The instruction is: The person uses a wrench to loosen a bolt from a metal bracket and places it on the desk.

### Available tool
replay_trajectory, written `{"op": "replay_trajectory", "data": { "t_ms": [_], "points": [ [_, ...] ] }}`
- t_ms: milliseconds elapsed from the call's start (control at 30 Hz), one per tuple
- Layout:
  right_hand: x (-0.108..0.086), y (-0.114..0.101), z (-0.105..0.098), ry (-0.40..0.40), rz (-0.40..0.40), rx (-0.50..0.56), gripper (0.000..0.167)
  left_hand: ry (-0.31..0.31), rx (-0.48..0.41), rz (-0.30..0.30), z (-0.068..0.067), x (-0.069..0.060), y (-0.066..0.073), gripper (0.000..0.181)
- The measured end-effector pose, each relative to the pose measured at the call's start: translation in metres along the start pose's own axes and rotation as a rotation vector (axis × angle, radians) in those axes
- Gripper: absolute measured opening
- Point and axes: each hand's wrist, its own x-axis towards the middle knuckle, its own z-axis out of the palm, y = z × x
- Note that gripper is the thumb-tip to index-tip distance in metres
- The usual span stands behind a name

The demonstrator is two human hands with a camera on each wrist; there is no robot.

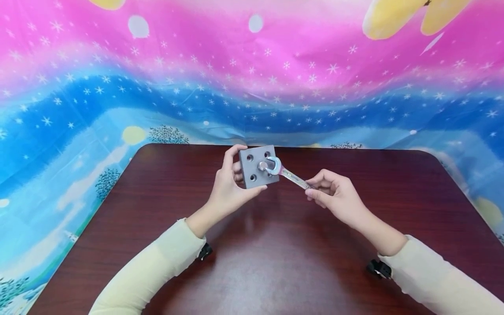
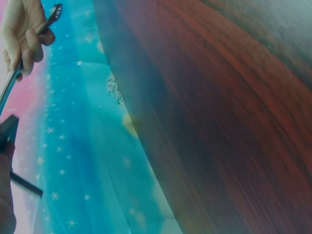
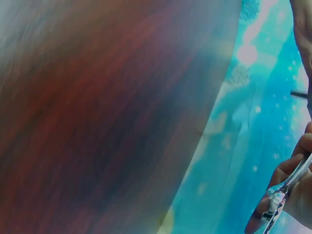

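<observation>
My left hand (image 1: pixel 228 183) holds a grey square plate (image 1: pixel 257 153) by its edges, its face turned up toward the head camera. Holes show near the plate's corners, and a bolt (image 1: pixel 262 166) sits at its middle, head outward. Behind the plate, the threaded shank (image 2: pixel 27 186) sticks out in the left wrist view. My right hand (image 1: pixel 338 194) pinches a shiny wrench (image 1: pixel 293 178) near its far end. The wrench's open end is at the right side of the bolt head; whether it fits around the head I cannot tell.
Both hands are above a dark reddish-brown wooden table (image 1: pixel 275 262) with rounded far corners. A pink and blue patterned cloth (image 1: pixel 220 74) hangs behind it and down its sides. Black devices (image 1: pixel 379 268) are strapped under both sleeves.
</observation>
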Motion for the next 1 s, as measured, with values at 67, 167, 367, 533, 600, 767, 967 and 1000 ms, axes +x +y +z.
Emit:
{"op": "replay_trajectory", "data": {
  "t_ms": [67,167,367,533,600,767,967,1000],
  "points": [
    [-0.001,0.001,0.005,0.007,0.01,0.022,0.014,0.043,0.003,0.023,0.003,0.001,0.0,0.095],
    [0.0,0.001,0.012,0.017,0.022,0.03,0.014,0.097,0.005,0.049,0.005,0.001,-0.001,0.093],
    [0.001,0.0,0.024,0.029,0.038,0.06,0.015,0.151,0.001,0.054,0.007,0.001,-0.003,0.092],
    [0.002,0.0,0.032,0.016,0.018,0.082,0.014,0.166,0.004,0.059,0.009,-0.002,-0.005,0.092],
    [0.003,0.001,0.034,0.01,0.008,0.089,0.014,0.163,-0.003,0.064,0.009,-0.003,-0.005,0.093],
    [0.005,0.001,0.035,0.005,0.013,0.067,0.012,0.114,-0.026,0.059,0.007,-0.005,-0.003,0.093],
    [0.008,0.002,0.023,0.0,0.023,-0.028,0.01,-0.037,-0.029,0.026,-0.004,-0.006,0.001,0.097],
    [0.009,0.002,0.021,-0.007,0.02,-0.039,0.009,-0.065,-0.028,0.019,-0.006,-0.006,0.001,0.097]
  ]
}}
